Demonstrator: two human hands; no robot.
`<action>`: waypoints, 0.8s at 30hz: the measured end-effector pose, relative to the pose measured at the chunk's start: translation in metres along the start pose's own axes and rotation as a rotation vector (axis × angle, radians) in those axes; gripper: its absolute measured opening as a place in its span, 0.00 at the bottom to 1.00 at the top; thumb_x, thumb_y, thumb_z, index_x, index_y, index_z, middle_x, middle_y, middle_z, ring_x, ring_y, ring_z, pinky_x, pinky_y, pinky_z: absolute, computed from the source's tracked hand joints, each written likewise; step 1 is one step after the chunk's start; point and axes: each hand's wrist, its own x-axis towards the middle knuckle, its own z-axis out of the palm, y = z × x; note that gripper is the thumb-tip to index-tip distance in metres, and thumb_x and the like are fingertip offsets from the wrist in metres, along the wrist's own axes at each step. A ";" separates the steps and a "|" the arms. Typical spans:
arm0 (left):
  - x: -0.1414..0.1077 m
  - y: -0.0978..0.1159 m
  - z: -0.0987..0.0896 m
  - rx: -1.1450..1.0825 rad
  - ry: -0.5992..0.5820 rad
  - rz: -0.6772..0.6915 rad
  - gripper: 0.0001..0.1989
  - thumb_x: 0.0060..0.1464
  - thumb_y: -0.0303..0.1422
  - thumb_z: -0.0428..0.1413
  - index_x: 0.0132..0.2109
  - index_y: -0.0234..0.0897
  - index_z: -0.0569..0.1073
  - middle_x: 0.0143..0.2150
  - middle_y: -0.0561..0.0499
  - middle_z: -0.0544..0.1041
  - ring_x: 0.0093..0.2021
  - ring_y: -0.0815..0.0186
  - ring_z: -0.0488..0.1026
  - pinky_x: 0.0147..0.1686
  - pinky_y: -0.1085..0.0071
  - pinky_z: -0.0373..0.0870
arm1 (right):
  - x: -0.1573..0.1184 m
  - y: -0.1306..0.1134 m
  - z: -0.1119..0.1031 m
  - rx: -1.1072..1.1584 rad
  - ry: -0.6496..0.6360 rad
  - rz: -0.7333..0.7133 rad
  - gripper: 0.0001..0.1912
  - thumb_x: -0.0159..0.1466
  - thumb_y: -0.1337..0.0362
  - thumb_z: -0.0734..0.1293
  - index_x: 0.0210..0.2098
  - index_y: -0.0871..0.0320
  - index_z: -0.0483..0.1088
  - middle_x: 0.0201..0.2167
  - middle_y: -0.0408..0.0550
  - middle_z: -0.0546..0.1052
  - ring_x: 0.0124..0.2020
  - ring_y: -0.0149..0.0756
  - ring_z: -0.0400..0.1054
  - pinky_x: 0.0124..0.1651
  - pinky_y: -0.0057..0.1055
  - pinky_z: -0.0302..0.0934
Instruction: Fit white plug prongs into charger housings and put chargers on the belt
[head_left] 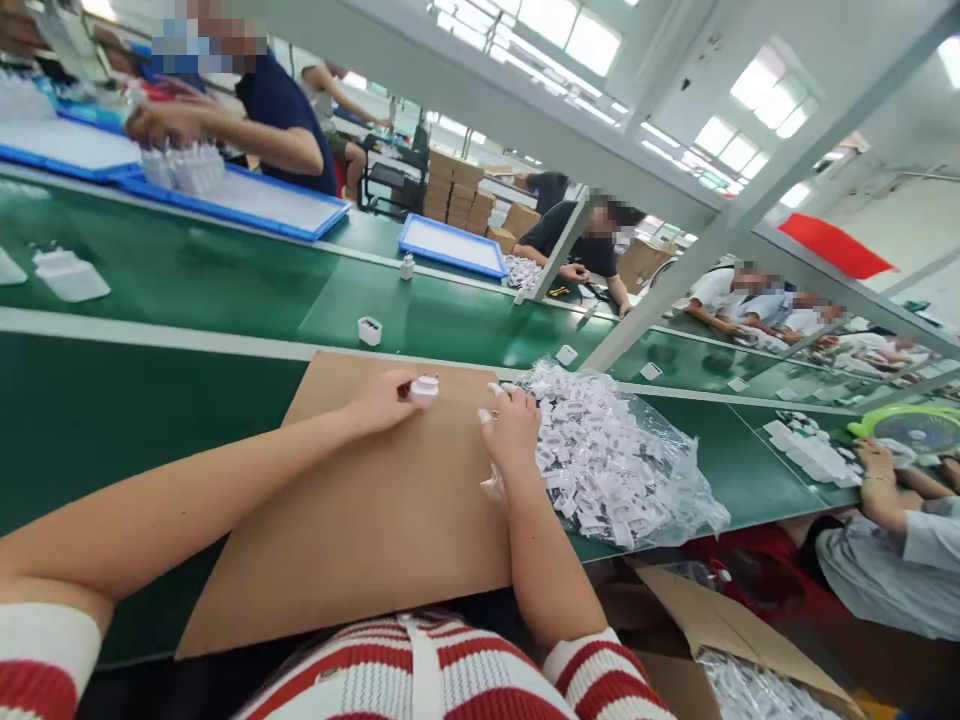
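Head view: your left hand (pixel 384 400) is closed on a white plug (pixel 425 392), thumb and fingers pinching its left end. Plug sits above the far part of the brown cardboard sheet (pixel 360 540) — prongs pointing away from you, toward the green belt (pixel 300 300). Long axis: can't tell, your fingers cover part of the body. Your right hand (pixel 514 430) is at the sheet's right edge, well apart from the plug, fingers bent, white covers on some tips; can't tell if it grips anything. Just beside it, a heap of white pieces (pixel 600 460) lies on a clear plastic bag (pixel 686 490) on the green worktop (pixel 150 410). Across on the belt — a white housing (pixel 370 331), its dark-marked face turned up, long side running roughly left to right.
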 end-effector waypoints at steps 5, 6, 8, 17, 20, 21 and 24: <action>0.076 -0.012 -0.025 0.366 0.151 -0.052 0.23 0.55 0.45 0.55 0.53 0.37 0.75 0.50 0.42 0.81 0.49 0.49 0.77 0.43 0.63 0.69 | 0.011 0.019 0.008 -0.225 -0.201 0.144 0.16 0.64 0.73 0.64 0.49 0.59 0.77 0.49 0.61 0.76 0.50 0.52 0.73 0.52 0.44 0.64; 0.087 -0.014 -0.027 0.432 0.168 -0.062 0.24 0.56 0.45 0.54 0.54 0.36 0.75 0.51 0.40 0.80 0.50 0.47 0.76 0.45 0.62 0.68 | 0.013 0.021 0.010 -0.191 -0.214 0.146 0.16 0.64 0.74 0.64 0.47 0.58 0.78 0.47 0.59 0.77 0.48 0.49 0.74 0.50 0.42 0.64; 0.103 -0.020 -0.029 0.541 0.178 -0.097 0.24 0.58 0.45 0.53 0.55 0.35 0.74 0.51 0.37 0.80 0.52 0.43 0.76 0.49 0.58 0.67 | 0.019 0.022 0.013 -0.095 -0.177 0.143 0.16 0.63 0.75 0.64 0.46 0.56 0.78 0.45 0.55 0.76 0.42 0.44 0.75 0.46 0.37 0.65; 0.110 -0.067 -0.090 0.681 0.465 -0.207 0.46 0.46 0.38 0.58 0.70 0.25 0.57 0.75 0.25 0.48 0.75 0.30 0.40 0.65 0.36 0.46 | 0.019 0.005 0.010 0.346 0.016 -0.005 0.20 0.60 0.76 0.65 0.48 0.53 0.78 0.46 0.48 0.73 0.43 0.37 0.71 0.47 0.30 0.66; 0.111 -0.092 -0.120 0.656 0.283 -0.310 0.40 0.40 0.34 0.58 0.62 0.24 0.67 0.70 0.22 0.57 0.71 0.27 0.51 0.60 0.40 0.58 | 0.015 0.000 0.010 0.364 -0.009 -0.088 0.22 0.58 0.78 0.65 0.46 0.54 0.79 0.41 0.48 0.75 0.47 0.41 0.70 0.50 0.32 0.66; 0.110 -0.099 -0.127 0.634 0.222 -0.297 0.36 0.40 0.34 0.58 0.59 0.25 0.68 0.65 0.24 0.65 0.68 0.30 0.59 0.58 0.46 0.63 | 0.014 -0.001 0.011 0.386 -0.017 -0.099 0.22 0.57 0.79 0.65 0.46 0.54 0.79 0.40 0.48 0.75 0.47 0.41 0.70 0.51 0.33 0.66; 0.102 -0.111 -0.141 0.609 0.174 -0.249 0.26 0.43 0.35 0.55 0.51 0.32 0.69 0.51 0.35 0.75 0.59 0.40 0.71 0.50 0.58 0.69 | 0.013 -0.002 0.018 0.507 -0.020 -0.087 0.19 0.58 0.77 0.66 0.44 0.54 0.79 0.42 0.48 0.74 0.45 0.38 0.71 0.51 0.33 0.67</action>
